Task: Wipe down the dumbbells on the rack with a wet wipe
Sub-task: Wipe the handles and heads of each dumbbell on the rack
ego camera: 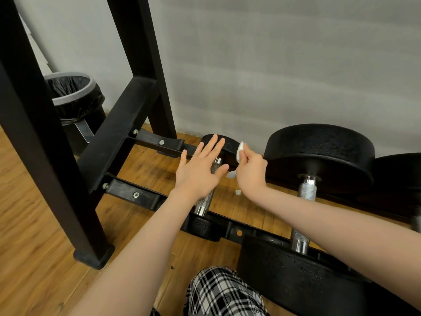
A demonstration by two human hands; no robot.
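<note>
A small black dumbbell [205, 201] with a knurled metal handle lies across the two low rails of the black rack [127, 192]. My left hand [200, 169] lies flat over its handle, fingers straight and reaching the far head. My right hand [250, 169] pinches a folded white wet wipe [240, 151] against the right side of that far head. A much larger dumbbell [319, 156] sits on the rails just to the right, and part of another [401, 179] shows at the right edge.
A bin [75, 96] lined with a black bag stands at the back left behind the rack's thick upright posts [34, 124]. A grey wall runs close behind the dumbbells. The floor is wood, and my plaid-trousered knee [223, 293] is at the bottom.
</note>
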